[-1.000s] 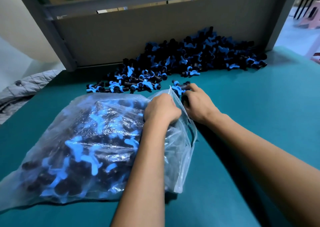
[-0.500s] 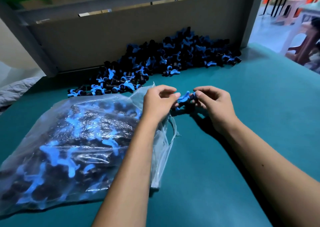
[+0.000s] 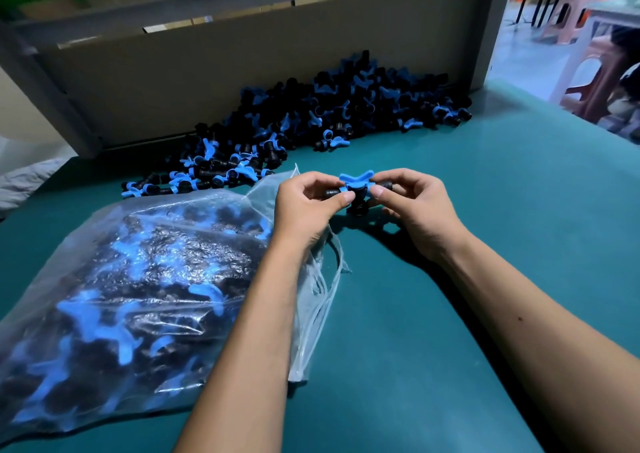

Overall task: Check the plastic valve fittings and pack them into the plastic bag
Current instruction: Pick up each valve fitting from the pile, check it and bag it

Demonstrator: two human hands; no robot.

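Observation:
A black valve fitting with a blue butterfly handle (image 3: 356, 184) is held just above the teal table, between both hands. My left hand (image 3: 304, 206) pinches its left end and my right hand (image 3: 415, 203) pinches its right end. A clear plastic bag (image 3: 138, 286) full of black and blue fittings lies on the table at the left, its open mouth by my left wrist. A large loose pile of fittings (image 3: 329, 113) lies behind, against the back panel.
The teal table (image 3: 485, 244) stretches right and towards me. A grey-brown back panel (image 3: 242, 61) with a metal frame closes off the far side. Plastic stools (image 3: 595, 71) stand beyond the table's right edge. Grey cloth (image 3: 24, 182) lies at the far left.
My right hand picked a fitting from beside the bag's mouth and lifted it. My left hand let go of the bag and took the fitting's other end.

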